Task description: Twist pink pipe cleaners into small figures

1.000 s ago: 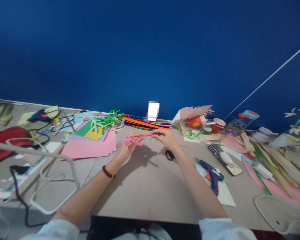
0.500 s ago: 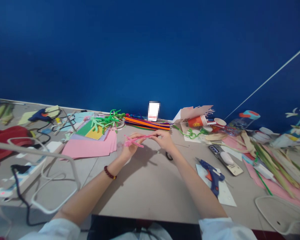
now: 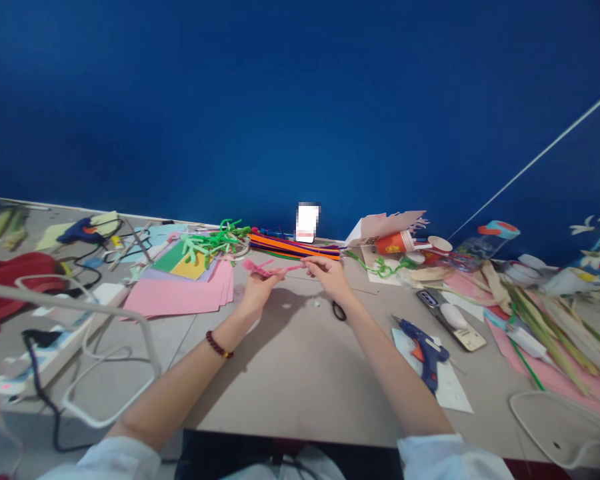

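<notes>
Above the middle of the table, a bent bundle of pink pipe cleaners [image 3: 261, 269] is pinched in my left hand [image 3: 258, 291]. One pink strand stretches across to my right hand [image 3: 329, 276], whose thumb and fingertips are closed on its end. Behind the hands lies a bunch of orange, purple and other coloured pipe cleaners [image 3: 295, 247]. A black loop [image 3: 339, 311], perhaps a scissors handle, shows beside my right wrist. My left palm hides part of the pink bundle.
Pink paper sheets [image 3: 180, 297] and tangled green pipe cleaners [image 3: 215, 241] lie to the left, near a white power strip [image 3: 65, 340] with cables. On the right are a blue glue gun [image 3: 427, 353], a phone [image 3: 453, 320] and paper cups [image 3: 395, 243]. A blue wall [image 3: 300, 120] closes the back.
My left hand has turned, and the pink bundle has swung up and left. My right hand has drawn slightly apart from the left, with the pink strand between them.
</notes>
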`<state>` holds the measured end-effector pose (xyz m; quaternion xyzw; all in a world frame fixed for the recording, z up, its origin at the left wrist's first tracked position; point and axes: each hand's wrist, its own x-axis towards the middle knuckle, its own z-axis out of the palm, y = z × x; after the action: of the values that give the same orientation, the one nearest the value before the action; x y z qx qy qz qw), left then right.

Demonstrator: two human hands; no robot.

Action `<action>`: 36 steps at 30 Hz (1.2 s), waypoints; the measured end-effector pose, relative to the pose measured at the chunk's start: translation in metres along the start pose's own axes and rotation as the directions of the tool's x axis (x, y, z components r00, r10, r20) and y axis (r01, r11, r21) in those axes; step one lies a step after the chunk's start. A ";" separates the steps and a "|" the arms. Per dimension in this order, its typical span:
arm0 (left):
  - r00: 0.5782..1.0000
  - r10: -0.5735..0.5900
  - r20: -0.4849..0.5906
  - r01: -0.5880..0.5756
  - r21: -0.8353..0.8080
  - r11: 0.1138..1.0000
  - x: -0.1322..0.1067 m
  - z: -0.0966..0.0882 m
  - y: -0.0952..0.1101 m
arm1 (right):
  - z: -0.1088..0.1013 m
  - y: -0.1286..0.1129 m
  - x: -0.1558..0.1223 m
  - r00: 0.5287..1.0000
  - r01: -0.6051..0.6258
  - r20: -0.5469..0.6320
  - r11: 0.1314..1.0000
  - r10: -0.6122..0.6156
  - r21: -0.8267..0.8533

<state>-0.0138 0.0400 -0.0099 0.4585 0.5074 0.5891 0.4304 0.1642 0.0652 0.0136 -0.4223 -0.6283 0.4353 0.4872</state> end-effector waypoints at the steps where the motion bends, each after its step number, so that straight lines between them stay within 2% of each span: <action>1: 0.999 -0.044 0.009 0.045 -0.014 0.999 0.001 0.000 -0.002 | -0.001 0.001 0.000 0.999 -0.029 0.014 1.000 0.029 -0.007; 6: 0.970 -0.222 0.101 0.231 -0.086 0.969 0.002 -0.002 -0.002 | -0.001 0.003 -0.002 0.990 -0.113 0.083 0.993 0.116 -0.044; 10: 0.921 -0.340 0.189 0.372 -0.176 0.911 0.001 0.000 0.003 | 0.003 0.007 -0.002 0.987 -0.133 0.083 0.991 0.134 -0.022; 15: 0.879 -0.333 0.341 0.447 -0.348 0.824 0.002 0.001 0.011 | 0.002 0.009 -0.001 0.986 -0.154 0.061 0.988 0.155 -0.023; 18: 0.866 -0.319 0.384 0.467 -0.397 0.790 0.002 0.000 0.016 | 0.000 0.005 -0.002 0.983 -0.169 0.070 0.986 0.170 -0.011; 22: 0.864 -0.322 0.387 0.471 -0.395 0.788 0.001 0.000 0.014 | 0.000 0.002 -0.002 0.982 -0.174 0.073 0.985 0.175 -0.016; 27: 0.910 -0.312 0.274 0.392 -0.317 0.864 0.001 0.002 0.002 | 0.001 0.002 -0.002 0.986 -0.143 0.089 0.990 0.144 -0.020; 31: 0.917 -0.320 0.237 0.384 -0.309 0.870 -0.001 0.002 0.002 | 0.001 0.000 -0.004 0.986 -0.037 0.160 0.997 0.048 -0.072; 36: 0.900 -0.336 0.276 0.408 -0.268 0.873 -0.004 0.002 0.007 | 0.002 -0.007 -0.007 0.965 0.157 0.241 0.966 -0.105 -0.204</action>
<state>-0.0110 0.0361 -0.0029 0.3381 0.4335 0.5143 0.6582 0.1630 0.0569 0.0187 -0.3784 -0.7514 0.3749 0.3894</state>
